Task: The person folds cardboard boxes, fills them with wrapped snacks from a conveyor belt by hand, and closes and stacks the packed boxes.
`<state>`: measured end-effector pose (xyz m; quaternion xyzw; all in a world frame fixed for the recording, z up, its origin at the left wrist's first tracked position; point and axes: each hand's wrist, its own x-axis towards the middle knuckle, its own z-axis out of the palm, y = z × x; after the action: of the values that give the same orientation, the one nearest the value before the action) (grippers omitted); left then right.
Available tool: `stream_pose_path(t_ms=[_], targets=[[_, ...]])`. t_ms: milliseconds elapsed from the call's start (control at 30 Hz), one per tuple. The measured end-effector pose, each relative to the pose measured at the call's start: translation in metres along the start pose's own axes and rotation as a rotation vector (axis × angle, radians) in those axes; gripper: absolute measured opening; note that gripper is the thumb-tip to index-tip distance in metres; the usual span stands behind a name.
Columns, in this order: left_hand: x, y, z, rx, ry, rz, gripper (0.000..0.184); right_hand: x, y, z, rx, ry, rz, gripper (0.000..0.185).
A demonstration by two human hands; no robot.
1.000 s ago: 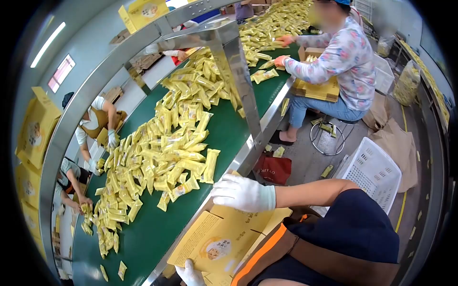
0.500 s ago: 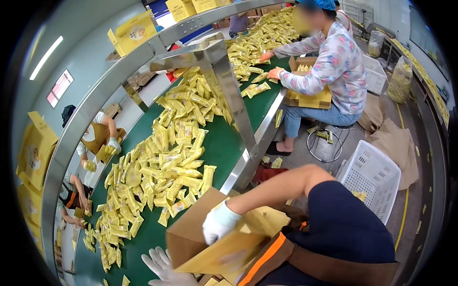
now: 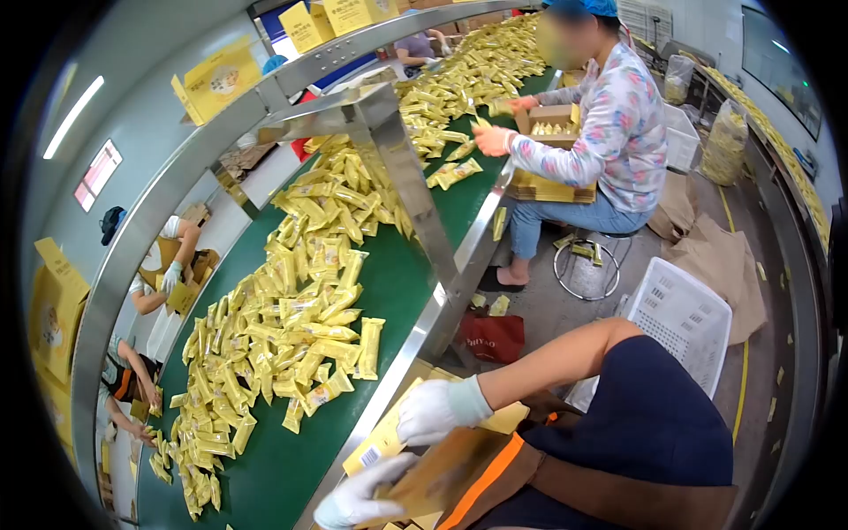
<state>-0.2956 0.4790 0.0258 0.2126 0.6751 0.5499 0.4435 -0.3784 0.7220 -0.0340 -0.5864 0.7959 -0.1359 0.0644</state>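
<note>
Low in front of me is a yellow-printed cardboard box (image 3: 450, 473), brown on parts and blurred by motion. My right hand (image 3: 433, 413), in a white glove with a pale cuff, has its fingers bent down over the box's upper part. In a matching glove, my left hand (image 3: 362, 493) grips the box from the left side. The box's inside is hidden. Just behind the hands lies a yellow carton panel with a barcode (image 3: 369, 456). Yellow-wrapped snack packs (image 3: 291, 327) are heaped on the green conveyor belt (image 3: 397, 265) beyond.
A steel frame post (image 3: 411, 185) rises at the belt edge. On the right, a seated co-worker (image 3: 601, 132) in orange gloves handles packs beside an open box. A white plastic crate (image 3: 680, 309) and red bag (image 3: 493, 334) are on the floor. Other workers' hands are across the belt.
My right hand has come out of the box's opening and up onto it. The box has tipped and moved lower, toward me. My left hand's spread fingers have closed on its side.
</note>
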Motion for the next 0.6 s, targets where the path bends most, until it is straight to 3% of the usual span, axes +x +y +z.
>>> stream_pose_path(t_ms=[33,133,167,233,267,300,333,367,400,433,500,533,567,600], targets=[[0.002,0.015,-0.003,0.312,0.106,0.026,0.068,-0.006,0.003,0.005,0.09,0.106,0.019,0.023],[0.008,0.017,-0.005,0.946,0.604,0.09,0.093,-0.015,0.023,0.025,0.41,0.378,0.054,0.024],[0.013,-0.009,-0.013,1.112,0.732,0.075,0.087,-0.018,0.017,0.026,0.442,0.549,0.093,0.026],[0.016,-0.067,-0.016,0.788,0.821,-0.04,0.078,-0.023,0.008,0.023,0.489,0.898,0.155,0.03],[0.014,-0.069,-0.01,0.888,0.882,-0.019,0.065,-0.025,0.015,0.035,0.33,1.051,0.225,0.034],[0.006,-0.074,-0.009,0.788,0.948,0.017,0.061,-0.037,0.015,0.051,0.517,1.033,0.502,0.037],[-0.003,-0.082,-0.007,0.68,1.009,0.055,0.057,-0.049,0.024,0.078,0.616,0.85,0.734,0.045],[-0.012,-0.092,-0.006,0.568,1.068,0.092,0.054,-0.064,0.013,0.061,1.259,0.304,1.059,0.052],[-0.023,-0.101,-0.008,0.382,1.036,0.026,0.077,-0.069,0.03,0.142,1.735,0.296,0.883,0.057],[-0.03,-0.104,-0.005,0.383,1.07,0.045,0.067,-0.073,0.004,0.152,1.932,0.427,0.72,0.052],[-0.037,-0.114,0.008,0.445,1.205,0.375,0.047,-0.068,-0.01,0.122,1.818,0.606,0.615,0.05],[-0.024,-0.116,0.026,0.014,1.388,0.511,0.051,-0.068,-0.005,0.114,1.696,0.647,0.577,0.05],[-0.015,-0.119,0.034,0.076,1.498,0.546,0.052,-0.058,-0.015,0.046,1.762,0.674,0.441,0.043],[-0.004,-0.126,0.04,0.02,1.564,0.549,0.047,-0.053,0.007,0.034,1.615,0.496,0.382,0.035]])
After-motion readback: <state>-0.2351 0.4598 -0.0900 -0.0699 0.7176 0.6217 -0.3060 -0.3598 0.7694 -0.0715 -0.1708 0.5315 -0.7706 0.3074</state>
